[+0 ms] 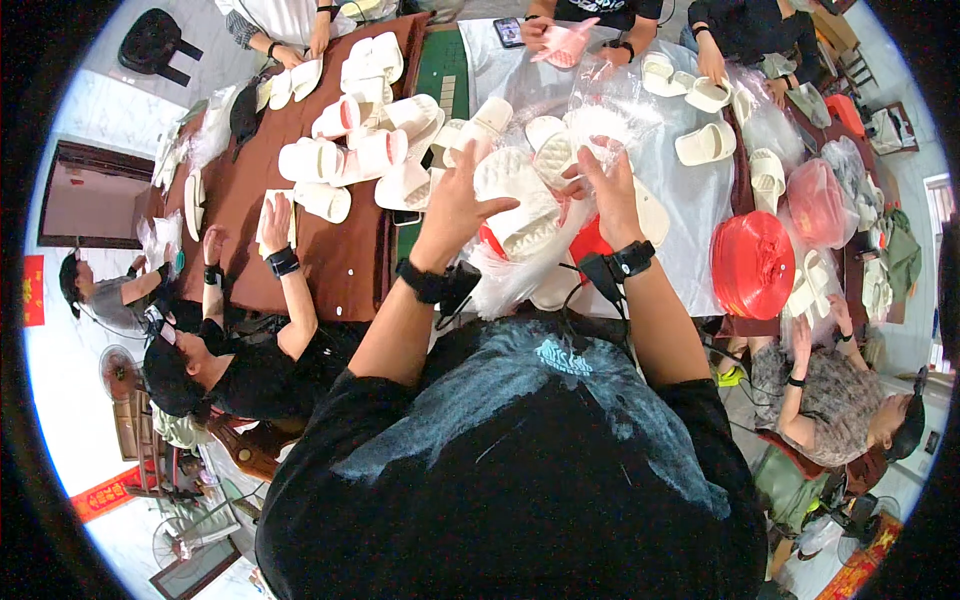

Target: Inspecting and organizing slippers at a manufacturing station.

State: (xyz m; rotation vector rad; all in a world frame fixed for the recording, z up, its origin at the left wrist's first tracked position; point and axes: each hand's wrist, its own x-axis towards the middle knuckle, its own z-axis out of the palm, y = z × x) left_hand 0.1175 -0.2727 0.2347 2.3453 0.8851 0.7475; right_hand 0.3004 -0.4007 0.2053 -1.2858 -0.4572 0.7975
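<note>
My left hand (455,215) is open beside a white quilted slipper (518,188), its index finger raised and its thumb reaching over the slipper's edge. To the right, my right hand (608,192) has bent fingers at the edge of a clear plastic bag (498,285), close to a second white slipper (553,160). The bag's film lies crumpled around and below the first slipper. Something red (592,238) shows beneath my right hand; its shape is mostly hidden.
Loose white slippers (320,160) are heaped on the brown table cover (260,240) at left. A roll of red ribbon (752,265) stands at right. Across the table, a person holds a pink item (566,43). Other people work on both sides.
</note>
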